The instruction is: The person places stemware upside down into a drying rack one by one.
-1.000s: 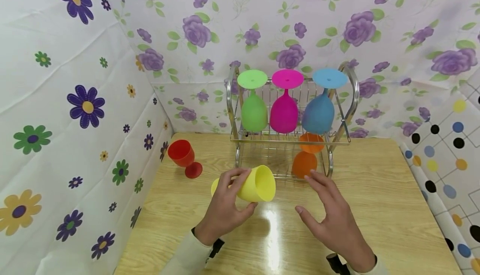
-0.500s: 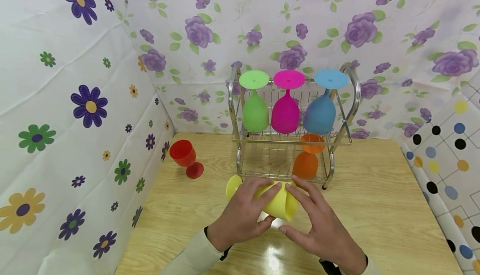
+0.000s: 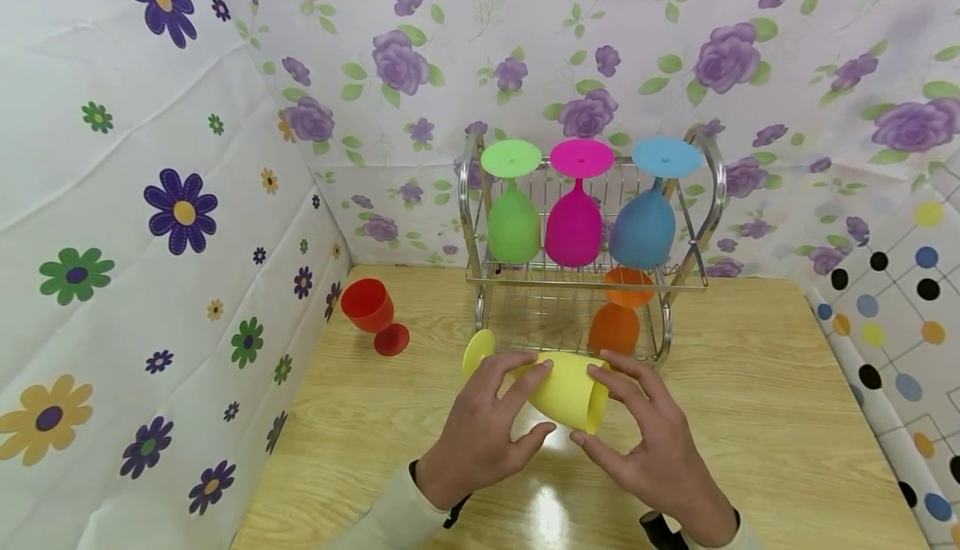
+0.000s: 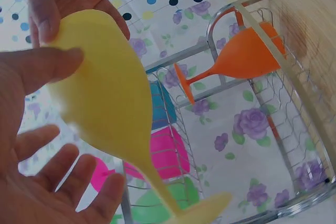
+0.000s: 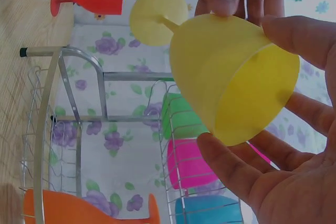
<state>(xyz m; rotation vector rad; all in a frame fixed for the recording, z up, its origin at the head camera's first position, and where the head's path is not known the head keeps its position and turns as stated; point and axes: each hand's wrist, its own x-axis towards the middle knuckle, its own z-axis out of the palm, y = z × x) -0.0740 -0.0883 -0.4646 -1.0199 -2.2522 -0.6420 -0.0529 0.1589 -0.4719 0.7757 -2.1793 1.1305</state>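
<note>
A yellow plastic goblet [image 3: 562, 387] lies roughly sideways in the air in front of a wire rack, its mouth to the right and its round foot to the left. My left hand [image 3: 483, 429] holds its bowl from the left; in the left wrist view the thumb [image 4: 65, 64] is against the bowl. At the rim, my right hand [image 3: 660, 450] grips with the thumb [image 5: 299, 32] on one side and fingers spread round the other. Inside the bowl [image 5: 260, 98] nothing is seen.
The two-tier metal rack [image 3: 570, 285] carries upside-down goblets: green [image 3: 513, 225], magenta [image 3: 573, 225] and blue [image 3: 642, 229] above, orange [image 3: 615, 331] below. A red goblet [image 3: 367, 307] stands upright on the wooden table [image 3: 360, 417] at the left. Patterned cloths surround the table.
The yellow goblet has moved right in my left hand. My right hand, apart from it a second ago, has closed in on its rim. The goblets on the rack and the red one have not moved.
</note>
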